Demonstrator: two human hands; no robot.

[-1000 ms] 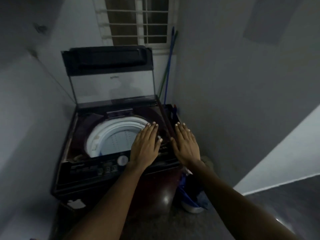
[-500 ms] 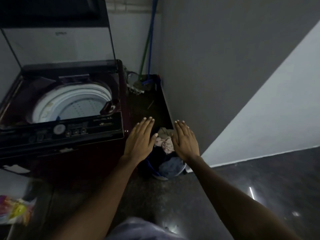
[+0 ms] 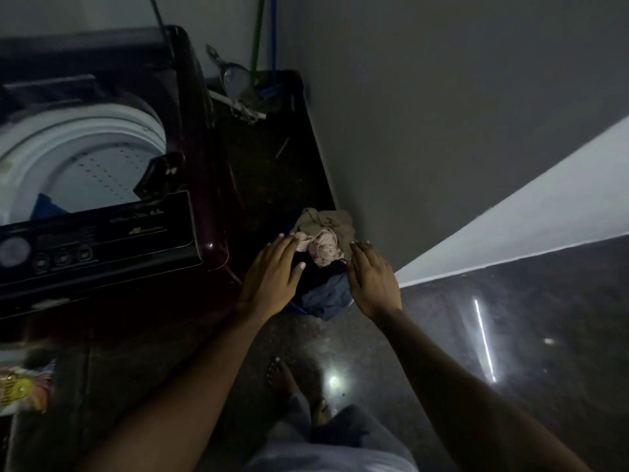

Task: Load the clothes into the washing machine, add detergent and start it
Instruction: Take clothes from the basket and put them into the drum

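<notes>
The heap of clothes (image 3: 323, 247) sits at the centre of the frame, on the floor in the narrow gap between the washing machine (image 3: 190, 114) and the grey wall (image 3: 442, 131). It has a beige piece on top, a pale pink bundle below it and dark blue cloth spilling toward the bottom. A sliver of blue rim under the heap looks like a basket (image 3: 295, 307), though most of it is hidden. The left hand (image 3: 272, 274) hovers just left of the heap and the right hand (image 3: 372, 281) just right of it. Both are palm down with fingers straight and slightly spread, holding nothing. The left fingertips reach the edge of the pink bundle, but I cannot tell whether they touch it. The washing machine fills the upper left of the frame, dark maroon, its white drum (image 3: 88, 144) uncovered, with a bit of blue cloth (image 3: 47, 207) showing at the drum's near edge. Its control panel (image 3: 85, 247), with a round dial and a row of buttons, runs along the near side. In the lower left corner lies a colourful packet (image 3: 20, 390) with yellow print, cut off by the frame edge. At top centre a green handle (image 3: 258, 39) and a blue handle (image 3: 274, 39) lean in the corner behind the machine. The dark floor (image 3: 510, 335) at right shines with streaks of reflected light, and the person's bare feet (image 3: 282, 376) show at bottom centre.
</notes>
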